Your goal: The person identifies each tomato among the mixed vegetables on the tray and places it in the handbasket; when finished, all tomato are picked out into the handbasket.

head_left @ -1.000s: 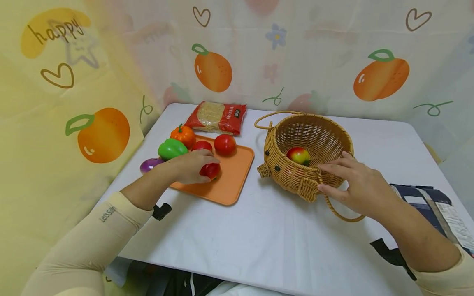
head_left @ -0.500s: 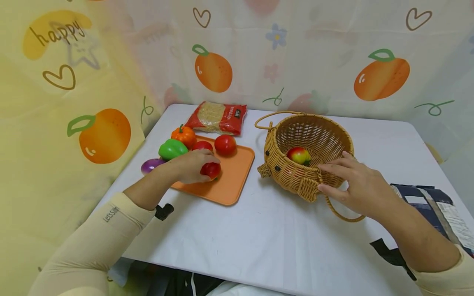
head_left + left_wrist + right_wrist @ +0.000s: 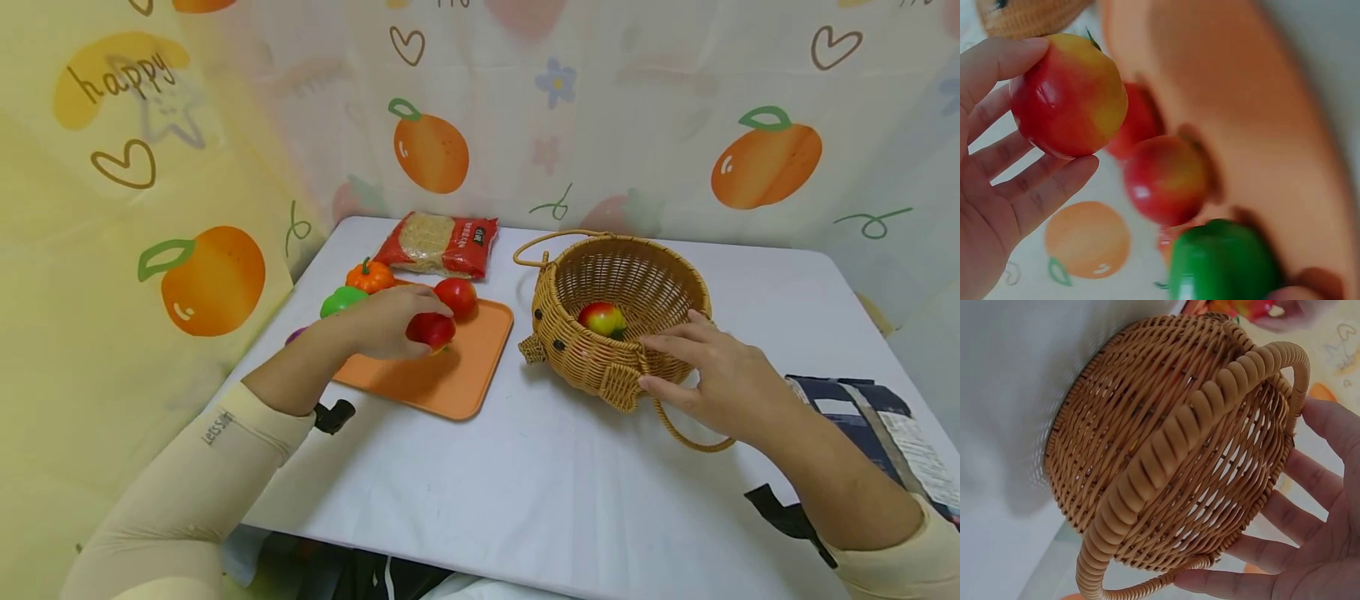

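My left hand holds a red-and-yellow toy apple between thumb and fingers, close over the orange tray. Behind it on the tray lie a tomato and another red-and-yellow apple; in the head view my hand hides that second apple. To the right stands a wicker basket with an animal snout and two looped handles. Inside it sits a red-and-yellow fruit. My right hand rests at the basket's near-right rim, its fingers spread and nearly straight in the right wrist view.
A green bell pepper, an orange pepper and a mostly hidden purple thing line the tray's left side. Behind lies a red-and-clear food packet. A dark blue packet lies right, beside my right forearm.
My left hand has lifted the apple slightly up and to the right from its spot on the tray. The right hand stays at the basket rim. The head view has tilted a little.
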The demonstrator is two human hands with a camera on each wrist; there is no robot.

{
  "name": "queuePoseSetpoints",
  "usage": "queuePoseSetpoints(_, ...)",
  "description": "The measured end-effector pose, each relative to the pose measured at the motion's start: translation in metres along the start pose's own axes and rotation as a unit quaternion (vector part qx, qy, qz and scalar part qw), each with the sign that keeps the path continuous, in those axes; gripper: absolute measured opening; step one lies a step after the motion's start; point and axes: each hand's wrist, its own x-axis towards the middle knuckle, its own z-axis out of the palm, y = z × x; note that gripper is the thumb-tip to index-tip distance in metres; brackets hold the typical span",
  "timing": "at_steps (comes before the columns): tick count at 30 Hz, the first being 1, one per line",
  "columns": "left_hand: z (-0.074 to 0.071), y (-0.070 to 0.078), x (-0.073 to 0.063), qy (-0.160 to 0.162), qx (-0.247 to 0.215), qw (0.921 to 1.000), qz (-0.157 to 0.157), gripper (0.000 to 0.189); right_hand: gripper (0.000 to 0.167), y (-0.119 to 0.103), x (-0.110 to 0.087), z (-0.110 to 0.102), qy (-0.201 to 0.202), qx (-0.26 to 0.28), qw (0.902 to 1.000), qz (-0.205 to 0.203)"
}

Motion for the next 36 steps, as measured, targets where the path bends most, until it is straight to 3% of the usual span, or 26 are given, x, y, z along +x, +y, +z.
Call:
queuePoseSetpoints(3, -0.016, 0.007, 0.004, 0.022, 0.007, 0.9997, 0.004, 0.052, 0.054, 0.0, 0.001, 0.001, 0.0, 0.0, 1.0, -0.003)
queuePoseSetpoints(8, -0.042, 0.023, 0.015, 0.031, 0.018, 0.9993, 0.002, 0.055, 0.054, 0.002, 0.001, 0.001, 0.0, -0.003, 1.0, -0.001)
queuePoseSetpoints(17, -0.071, 0.057, 0.045, 0.074, 0.074, 0.9928, 0.059, 0.052, 0.053, 0.002, 0.001, 0.0, -0.003, -0.002, 1.0, 0.001)
queuePoseSetpoints(21, -0.074, 0.071, 0.058, 0.087, 0.053, 0.9906, 0.091, 0.049, 0.053, 0.002, 0.001, 0.0, -0.006, 0.002, 1.0, 0.004)
queuePoseSetpoints(26, -0.071, 0.094, 0.081, 0.081, 0.024, 0.9885, 0.125, 0.049, 0.052, 0.002, 0.0, 0.0, -0.009, 0.002, 0.9999, 0.012)
queuePoseSetpoints(36, -0.045, 0.132, 0.13, 0.044, 0.037, 0.9887, 0.139, 0.056, 0.055, 0.001, 0.0, 0.0, -0.003, 0.006, 0.9999, 0.011)
